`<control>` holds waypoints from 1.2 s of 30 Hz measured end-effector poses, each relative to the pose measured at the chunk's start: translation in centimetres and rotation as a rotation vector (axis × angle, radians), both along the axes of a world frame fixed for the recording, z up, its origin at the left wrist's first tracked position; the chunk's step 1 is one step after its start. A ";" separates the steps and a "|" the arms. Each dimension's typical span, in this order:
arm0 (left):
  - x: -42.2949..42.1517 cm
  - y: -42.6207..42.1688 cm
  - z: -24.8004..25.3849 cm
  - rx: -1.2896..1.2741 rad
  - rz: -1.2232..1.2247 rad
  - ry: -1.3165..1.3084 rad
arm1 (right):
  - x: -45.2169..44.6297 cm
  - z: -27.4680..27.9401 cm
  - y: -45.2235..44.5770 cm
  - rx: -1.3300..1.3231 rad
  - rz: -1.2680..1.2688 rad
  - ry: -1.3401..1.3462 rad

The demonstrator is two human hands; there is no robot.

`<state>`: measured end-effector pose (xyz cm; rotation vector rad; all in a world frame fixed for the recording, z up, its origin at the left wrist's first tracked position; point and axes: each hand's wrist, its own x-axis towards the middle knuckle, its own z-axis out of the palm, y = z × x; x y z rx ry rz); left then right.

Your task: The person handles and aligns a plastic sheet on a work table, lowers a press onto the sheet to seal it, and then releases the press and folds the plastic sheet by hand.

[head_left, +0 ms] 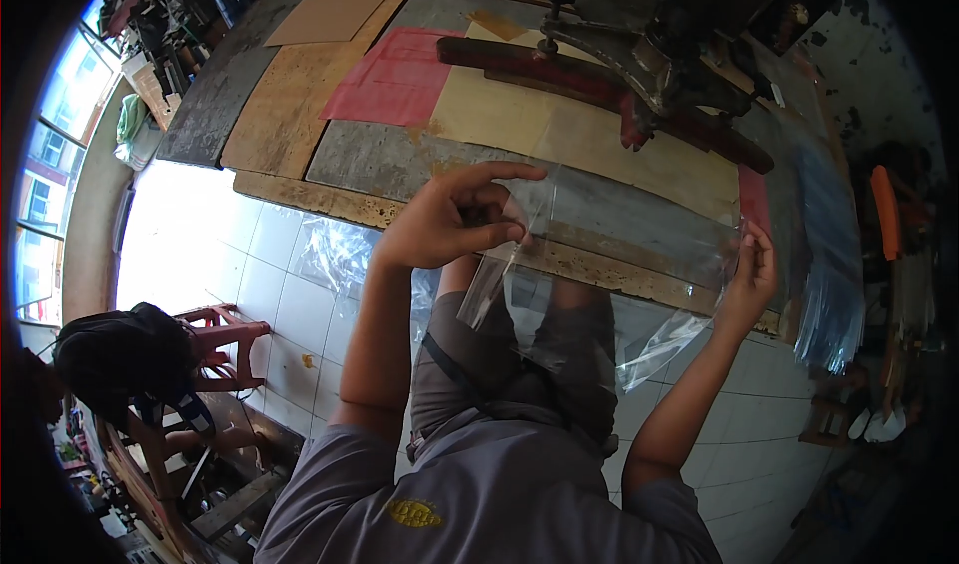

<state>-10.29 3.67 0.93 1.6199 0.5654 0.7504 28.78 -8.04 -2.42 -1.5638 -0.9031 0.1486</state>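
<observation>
A sheet of clear plastic film (pixel 619 224) is stretched between my two hands over the table's front edge, its lower part hanging in front of my legs. My left hand (pixel 455 214) pinches its left end between thumb and fingers, with the index finger stretched out along the top. At the far right, my right hand (pixel 756 272) grips the other end between thumb and fingers. Beyond the film, a machine's long dark red bar (pixel 559 74) lies across yellowish sheeting (pixel 499 114) and a pink-red sheet (pixel 385 79) on the worktable.
The wooden table edge (pixel 330 200) runs just before me. A stack of clear plastic sheets (pixel 831 264) hangs over the right side. Loose plastic (pixel 335 254) lies on the tiled floor below. A red stool (pixel 228 344) and a person in dark clothing (pixel 130 364) are at left.
</observation>
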 end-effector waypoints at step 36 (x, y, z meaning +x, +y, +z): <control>-0.6 -0.1 -0.2 -0.167 -0.031 -0.123 | 0.4 -0.3 -0.2 -0.021 0.020 -0.043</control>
